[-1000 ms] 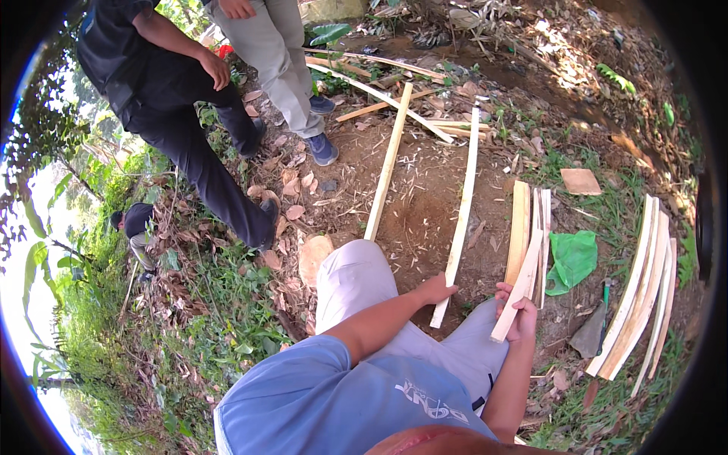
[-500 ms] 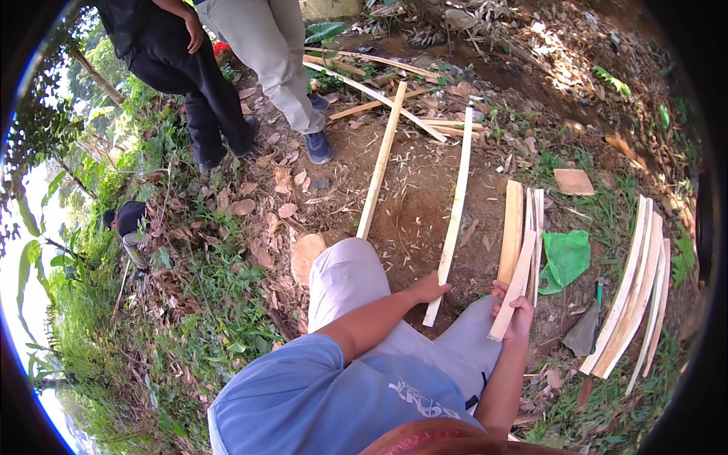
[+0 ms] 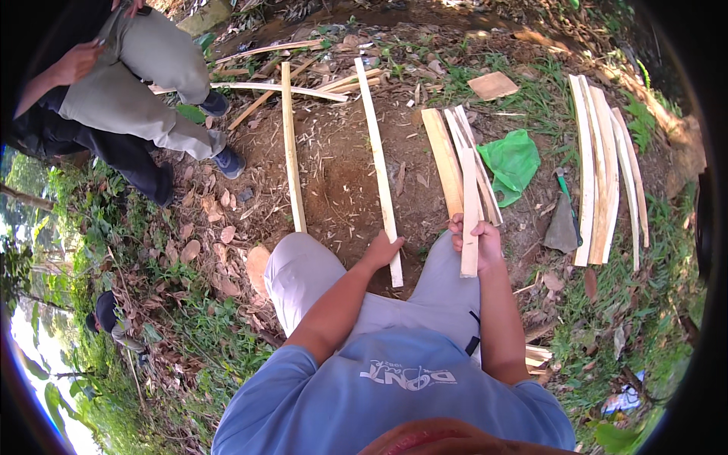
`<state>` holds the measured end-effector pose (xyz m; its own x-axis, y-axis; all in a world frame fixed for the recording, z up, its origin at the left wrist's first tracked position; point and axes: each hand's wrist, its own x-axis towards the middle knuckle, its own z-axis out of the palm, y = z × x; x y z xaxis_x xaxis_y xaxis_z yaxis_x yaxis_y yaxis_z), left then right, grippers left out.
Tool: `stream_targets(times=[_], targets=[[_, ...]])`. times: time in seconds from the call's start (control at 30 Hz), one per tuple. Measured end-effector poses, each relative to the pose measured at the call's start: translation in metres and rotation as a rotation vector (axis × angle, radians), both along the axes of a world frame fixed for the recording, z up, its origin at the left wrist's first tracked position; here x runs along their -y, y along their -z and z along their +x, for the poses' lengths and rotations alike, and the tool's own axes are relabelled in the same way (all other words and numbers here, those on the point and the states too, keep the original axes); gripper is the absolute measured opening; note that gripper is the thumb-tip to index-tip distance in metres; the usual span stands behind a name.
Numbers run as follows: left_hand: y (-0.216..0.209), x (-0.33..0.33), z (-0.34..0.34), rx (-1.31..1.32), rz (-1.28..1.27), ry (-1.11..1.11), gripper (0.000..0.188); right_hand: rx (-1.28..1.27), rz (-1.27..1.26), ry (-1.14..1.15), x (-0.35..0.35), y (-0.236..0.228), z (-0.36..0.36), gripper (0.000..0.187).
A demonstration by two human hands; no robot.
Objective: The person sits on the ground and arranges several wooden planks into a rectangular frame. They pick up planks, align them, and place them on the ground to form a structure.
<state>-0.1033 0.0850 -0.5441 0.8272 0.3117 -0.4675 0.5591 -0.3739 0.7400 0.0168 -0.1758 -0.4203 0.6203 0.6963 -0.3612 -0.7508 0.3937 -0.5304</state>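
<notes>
My left hand (image 3: 384,249) is closed around the near end of a long pale wooden strip (image 3: 378,155), which lies away from me over the bare soil between my knees. In my right hand (image 3: 485,241) is a shorter flat wooden slat (image 3: 470,212), held above my right thigh with its far end over other pieces. Left of these, another long wooden strip (image 3: 293,152) reaches from my left knee out across the dirt. A wide board (image 3: 444,159) and narrow slats (image 3: 479,174) lie just beyond my right hand.
A green plastic bag (image 3: 513,163) lies right of the slats, beside a hammer (image 3: 562,182) and a grey stone-like slab (image 3: 562,226). Several wooden strips (image 3: 599,174) are stacked farther right. A person in light trousers (image 3: 144,83) stands far left near someone in dark clothes; another person (image 3: 110,318) bends behind.
The view has swung to the right, shifting the scene leftward and upward. Both hands keep their holds on the wood. The standing person's hands have come into view.
</notes>
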Motion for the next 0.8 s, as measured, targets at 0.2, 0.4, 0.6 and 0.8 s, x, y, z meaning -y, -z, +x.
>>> stream_targets(times=[0.2,0.4,0.6,0.8], targets=[[0.009,-0.001,0.000,0.004,0.031,0.015,0.070,-0.025,0.020,0.057,-0.001,-0.008,-0.002,0.053],[0.010,-0.001,0.001,0.016,0.008,0.034,0.069,-0.018,-0.014,0.062,-0.002,-0.010,-0.002,0.054],[0.014,0.000,0.007,0.027,-0.004,0.052,0.067,-0.026,-0.015,0.070,0.006,-0.017,-0.009,0.051],[-0.002,0.002,0.007,-0.018,0.038,0.059,0.068,0.109,-0.220,0.180,0.072,-0.103,-0.062,0.068]])
